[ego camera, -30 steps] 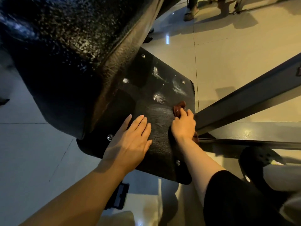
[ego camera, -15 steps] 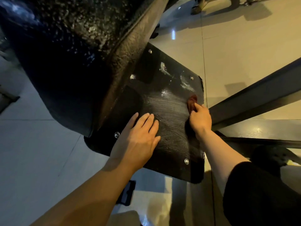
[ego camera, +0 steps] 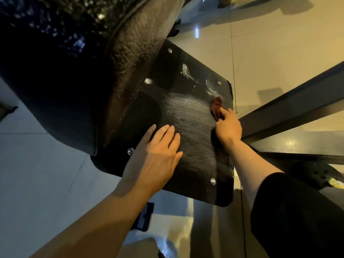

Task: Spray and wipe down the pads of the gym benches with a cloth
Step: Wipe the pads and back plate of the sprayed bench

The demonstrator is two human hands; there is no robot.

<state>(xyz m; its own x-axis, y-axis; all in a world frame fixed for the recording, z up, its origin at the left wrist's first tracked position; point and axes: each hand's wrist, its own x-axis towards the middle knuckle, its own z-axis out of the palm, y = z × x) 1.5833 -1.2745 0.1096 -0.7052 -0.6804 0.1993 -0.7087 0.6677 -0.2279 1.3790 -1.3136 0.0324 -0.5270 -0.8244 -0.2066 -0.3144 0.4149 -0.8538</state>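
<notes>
A flat black bench pad (ego camera: 188,116) with silver studs at its corners fills the middle of the view, streaked with wet wipe marks and white foam spots near its far edge. My left hand (ego camera: 156,153) lies flat on its near half, fingers straight. My right hand (ego camera: 228,127) grips a dark red cloth (ego camera: 216,106) against the pad's right side. A bulky black padded part (ego camera: 74,71) rises above at the upper left.
A dark metal frame beam (ego camera: 290,105) runs diagonally on the right, with a second bar (ego camera: 301,144) below it. Pale tiled floor (ego camera: 270,53) surrounds the bench. A black shoe (ego camera: 314,174) is at the right, a small dark object (ego camera: 143,216) lies on the floor below.
My right hand has slid the red cloth further along the pad's right side, towards the far edge. My left hand has stayed flat on the pad.
</notes>
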